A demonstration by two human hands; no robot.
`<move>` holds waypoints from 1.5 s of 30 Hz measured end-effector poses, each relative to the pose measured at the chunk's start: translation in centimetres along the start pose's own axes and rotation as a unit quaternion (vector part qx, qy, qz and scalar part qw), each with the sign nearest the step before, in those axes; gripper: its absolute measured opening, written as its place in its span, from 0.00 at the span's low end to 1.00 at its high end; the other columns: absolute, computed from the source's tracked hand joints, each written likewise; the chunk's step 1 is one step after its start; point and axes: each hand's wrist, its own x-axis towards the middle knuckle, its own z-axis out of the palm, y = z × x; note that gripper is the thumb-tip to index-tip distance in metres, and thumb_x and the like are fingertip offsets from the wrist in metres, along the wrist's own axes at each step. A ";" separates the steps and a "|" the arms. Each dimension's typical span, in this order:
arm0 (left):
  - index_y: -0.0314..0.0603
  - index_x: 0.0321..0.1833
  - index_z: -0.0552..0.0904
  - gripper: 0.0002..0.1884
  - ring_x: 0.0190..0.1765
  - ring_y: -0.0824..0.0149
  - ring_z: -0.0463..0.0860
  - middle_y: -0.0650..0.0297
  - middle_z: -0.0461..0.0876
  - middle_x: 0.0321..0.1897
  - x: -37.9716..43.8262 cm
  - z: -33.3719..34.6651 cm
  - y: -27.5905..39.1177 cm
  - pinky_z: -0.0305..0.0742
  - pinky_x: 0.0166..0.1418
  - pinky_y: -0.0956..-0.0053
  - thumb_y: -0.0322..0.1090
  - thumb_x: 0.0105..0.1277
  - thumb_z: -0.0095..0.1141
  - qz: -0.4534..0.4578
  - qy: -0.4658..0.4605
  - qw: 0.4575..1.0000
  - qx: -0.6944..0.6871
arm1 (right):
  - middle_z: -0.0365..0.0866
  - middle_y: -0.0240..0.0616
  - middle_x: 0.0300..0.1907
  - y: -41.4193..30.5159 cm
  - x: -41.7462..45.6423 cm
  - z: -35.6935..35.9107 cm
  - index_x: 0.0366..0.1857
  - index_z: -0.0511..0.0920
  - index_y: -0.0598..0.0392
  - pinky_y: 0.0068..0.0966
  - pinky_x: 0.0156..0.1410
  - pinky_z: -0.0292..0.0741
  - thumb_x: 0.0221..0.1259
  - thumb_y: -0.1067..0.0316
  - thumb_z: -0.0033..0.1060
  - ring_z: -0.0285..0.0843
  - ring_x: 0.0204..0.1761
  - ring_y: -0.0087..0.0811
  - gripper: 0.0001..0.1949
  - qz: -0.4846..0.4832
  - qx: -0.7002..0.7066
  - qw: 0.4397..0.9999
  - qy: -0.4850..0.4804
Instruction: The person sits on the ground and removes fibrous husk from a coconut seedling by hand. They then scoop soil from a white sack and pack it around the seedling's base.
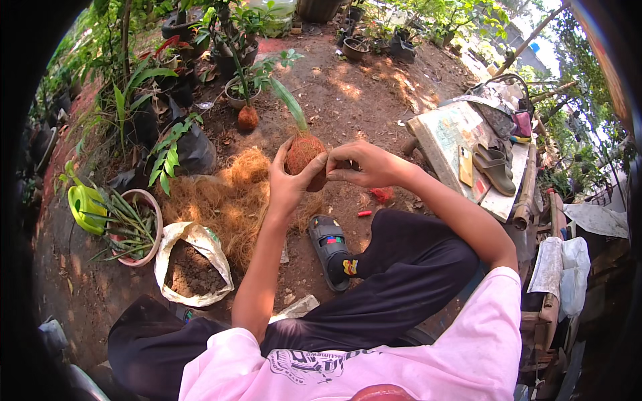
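My left hand (294, 176) grips a ball wrapped in brown coconut fibre (304, 153), with a long green leaf (289, 103) standing up from its top. Close at the ball's right side, my right hand (357, 164) has its thumb and fingertips bent towards each other; whether they pinch something thin is too small to tell. A heap of loose coconut fibre (228, 210) lies on the ground to the left. Farther off, a similar fibre-wrapped ball (248, 118) rests in front of a potted plant.
On the left are an open sack of soil (193, 273), a round pot of cut leaves (156, 235) and a green watering can (86, 208). Red string (382, 194) and a small red object (364, 213) lie near my sandal. A worn board (446, 145) at right holds a phone (465, 165) and clogs (494, 168).
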 end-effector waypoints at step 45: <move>0.30 0.51 0.80 0.17 0.44 0.73 0.83 0.60 0.85 0.42 -0.7 0.5 -1.0 0.80 0.50 0.76 0.34 0.64 0.63 0.032 -0.072 0.993 -0.086 | 0.85 0.44 0.46 -3.6 -0.6 -2.4 0.54 0.79 0.61 0.14 0.23 0.67 0.79 0.52 0.45 0.68 0.20 0.17 0.21 0.043 0.510 0.844 0.162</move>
